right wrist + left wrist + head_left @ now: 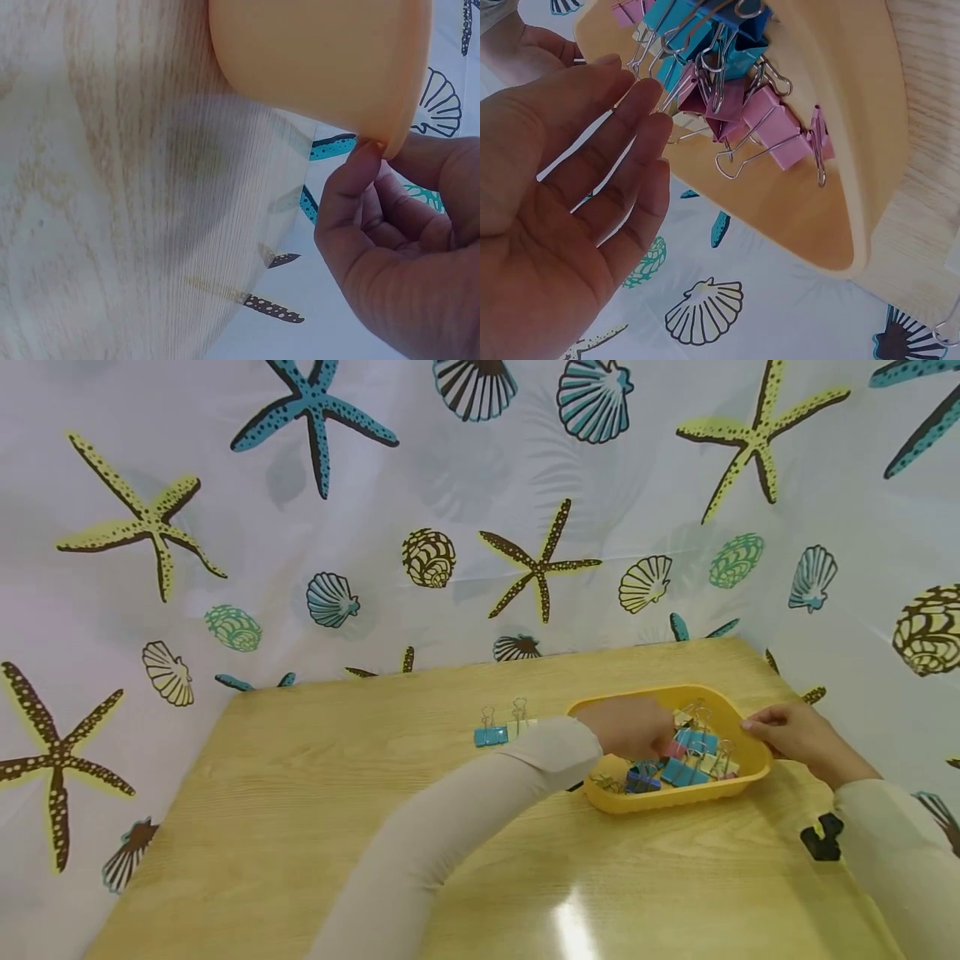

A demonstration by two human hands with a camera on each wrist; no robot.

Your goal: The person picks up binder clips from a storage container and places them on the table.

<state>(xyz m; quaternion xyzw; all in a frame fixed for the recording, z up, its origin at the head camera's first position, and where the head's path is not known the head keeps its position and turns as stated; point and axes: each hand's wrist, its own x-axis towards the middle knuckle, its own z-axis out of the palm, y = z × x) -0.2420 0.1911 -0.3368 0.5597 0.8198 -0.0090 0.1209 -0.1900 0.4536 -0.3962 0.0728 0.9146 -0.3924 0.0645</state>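
Observation:
A yellow plastic bin (678,799) holds a heap of binder clips, among them blue clips (684,773), a dark blue clip (642,779) and pink clips (776,129). My left hand (637,727) reaches over the bin's left part, fingertips down at the clips. In the left wrist view its fingers (630,176) are extended and slightly bent, beside wire handles; no clip shows plainly held. At the bin's right end my right hand (806,743) pinches the rim between thumb and finger, as the right wrist view shows with the bin wall (322,60) above.
Left of the bin, a blue binder clip (491,736) and a pale yellow binder clip (519,727) stand on the wooden table (300,827). A small black object (822,837) lies near the right forearm. Patterned cloth (465,485) hangs behind the table.

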